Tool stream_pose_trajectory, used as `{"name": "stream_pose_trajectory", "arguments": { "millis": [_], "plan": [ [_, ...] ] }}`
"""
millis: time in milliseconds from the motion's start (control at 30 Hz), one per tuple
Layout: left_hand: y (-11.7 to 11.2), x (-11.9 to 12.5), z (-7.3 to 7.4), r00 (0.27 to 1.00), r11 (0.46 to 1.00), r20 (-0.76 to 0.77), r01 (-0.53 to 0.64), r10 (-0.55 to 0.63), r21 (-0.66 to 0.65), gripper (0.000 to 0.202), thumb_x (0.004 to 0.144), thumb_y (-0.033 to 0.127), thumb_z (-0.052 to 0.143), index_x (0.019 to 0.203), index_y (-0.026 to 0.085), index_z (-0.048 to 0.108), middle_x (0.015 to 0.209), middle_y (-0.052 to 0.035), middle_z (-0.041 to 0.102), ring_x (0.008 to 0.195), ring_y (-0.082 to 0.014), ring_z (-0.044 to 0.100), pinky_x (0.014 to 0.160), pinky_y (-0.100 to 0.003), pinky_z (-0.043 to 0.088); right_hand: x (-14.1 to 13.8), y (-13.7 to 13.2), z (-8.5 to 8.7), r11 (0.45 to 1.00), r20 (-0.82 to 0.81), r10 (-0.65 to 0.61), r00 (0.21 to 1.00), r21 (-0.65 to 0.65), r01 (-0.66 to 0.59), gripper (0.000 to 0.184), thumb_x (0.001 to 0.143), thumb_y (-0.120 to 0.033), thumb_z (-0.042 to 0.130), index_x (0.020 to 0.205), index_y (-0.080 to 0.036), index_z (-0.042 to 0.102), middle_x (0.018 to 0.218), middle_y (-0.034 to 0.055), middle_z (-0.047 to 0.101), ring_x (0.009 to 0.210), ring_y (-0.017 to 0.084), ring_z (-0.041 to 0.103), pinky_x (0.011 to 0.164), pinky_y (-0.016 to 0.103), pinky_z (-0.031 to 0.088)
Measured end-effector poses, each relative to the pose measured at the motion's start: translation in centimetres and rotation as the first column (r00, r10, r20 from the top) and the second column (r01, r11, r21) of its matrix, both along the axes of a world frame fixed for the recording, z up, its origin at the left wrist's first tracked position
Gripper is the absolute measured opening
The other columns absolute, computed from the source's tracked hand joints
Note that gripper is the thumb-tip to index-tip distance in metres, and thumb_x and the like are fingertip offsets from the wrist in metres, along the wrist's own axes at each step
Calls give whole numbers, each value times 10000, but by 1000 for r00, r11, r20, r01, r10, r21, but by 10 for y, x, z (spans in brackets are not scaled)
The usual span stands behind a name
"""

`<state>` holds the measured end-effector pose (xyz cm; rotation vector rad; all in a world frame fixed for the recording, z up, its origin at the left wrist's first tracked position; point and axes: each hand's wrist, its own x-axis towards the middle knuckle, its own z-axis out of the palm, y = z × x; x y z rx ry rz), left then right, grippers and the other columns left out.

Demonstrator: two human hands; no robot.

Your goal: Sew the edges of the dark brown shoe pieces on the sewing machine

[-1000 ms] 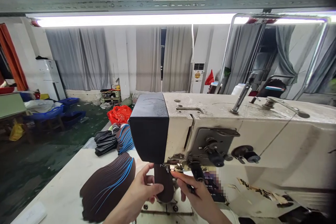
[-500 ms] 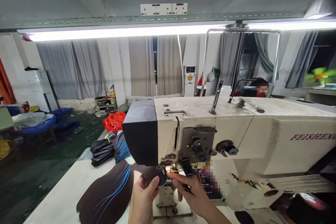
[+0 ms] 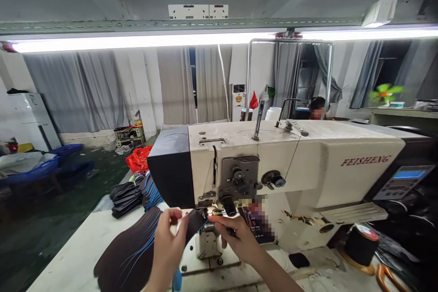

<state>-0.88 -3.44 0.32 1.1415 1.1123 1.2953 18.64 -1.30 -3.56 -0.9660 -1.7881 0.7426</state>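
A cream sewing machine (image 3: 308, 164) with a black head end stands on the white table (image 3: 68, 255). My left hand (image 3: 169, 246) pinches a dark brown leather piece (image 3: 193, 224) and holds it up at the needle area. My right hand (image 3: 236, 237) is closed on the same piece's right edge, just under the presser foot (image 3: 214, 212). A fanned stack of brown pieces with blue edging (image 3: 128, 255) lies to the left of my left hand.
More dark piles (image 3: 128, 194) sit farther back on the table, by a red bag (image 3: 137, 159). A black thread spool (image 3: 361, 244) and orange-handled scissors (image 3: 386, 273) lie at the right. Another person (image 3: 318, 107) sits behind the machine. Blue bins (image 3: 51, 169) stand on the floor at left.
My view has swung right, showing the machine's control panel and the spool. The brown piece has been lifted and tilted up under the presser foot, and both hands have risen with it.
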Motion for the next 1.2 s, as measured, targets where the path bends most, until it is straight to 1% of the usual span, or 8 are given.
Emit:
{"name": "stream_pose_trajectory", "arguments": {
  "millis": [33,100,200,333,467,767,967,1200],
  "plan": [
    [10,-9,12,988,986,-37,150,-153,-78,259,625,397,767,710,180,653,710,-25,689,743,-182,631,667,-247,480,0,0,0,1000,-2,3,1000,-3,-3,423,907,-464,463,1087,-177,716,470,-36,569,395,107,559,491,215,480],
    [24,-20,28,947,939,-24,314,-320,-141,299,595,384,779,750,147,685,722,-31,699,717,-198,644,641,-261,472,0,1,0,1000,-3,10,1000,-8,-10,439,906,-479,457,1090,-175,714,462,-37,564,389,107,557,475,210,475],
    [25,-18,29,895,880,36,444,-444,-167,400,492,363,833,775,120,688,684,-29,686,654,-194,639,611,-262,464,0,0,4,1000,-1,17,1000,-15,-17,446,909,-488,452,1107,-181,707,446,-41,563,385,108,552,480,212,479],
    [3,-2,9,928,926,139,362,-347,-110,387,527,308,832,811,142,630,659,8,651,587,-119,583,552,-198,424,-1,-2,11,1000,18,5,1000,-20,-4,465,906,-499,451,1101,-169,714,401,-35,570,378,119,551,519,240,505],
    [-14,11,-7,948,964,213,256,-236,-74,385,619,302,788,901,177,559,726,-7,676,612,-129,596,585,-228,465,-1,-3,11,999,61,-24,998,-28,26,493,903,-523,441,1093,-165,721,407,-13,606,401,137,573,599,281,535],
    [-20,12,-44,933,956,232,291,-277,-28,482,625,500,754,916,203,511,690,-11,669,594,-153,627,548,-241,476,3,3,-3,998,105,-54,993,-31,58,456,918,-490,449,1154,-181,688,413,-10,615,416,140,586,676,306,534],
    [-31,0,-40,940,957,191,290,-281,-19,527,610,527,754,980,214,546,758,-33,695,697,-186,642,674,-293,512,4,2,-4,997,133,-53,990,-44,60,492,917,-519,425,1153,-177,690,445,5,637,411,139,590,596,268,523],
    [-26,-8,-21,937,952,240,286,-255,-107,602,541,481,812,1022,219,561,943,-44,715,811,-198,649,787,-315,501,6,3,-4,995,124,-5,992,-96,17,512,908,-544,425,1184,-191,672,427,6,619,442,145,607,704,295,530]
  ]
}}
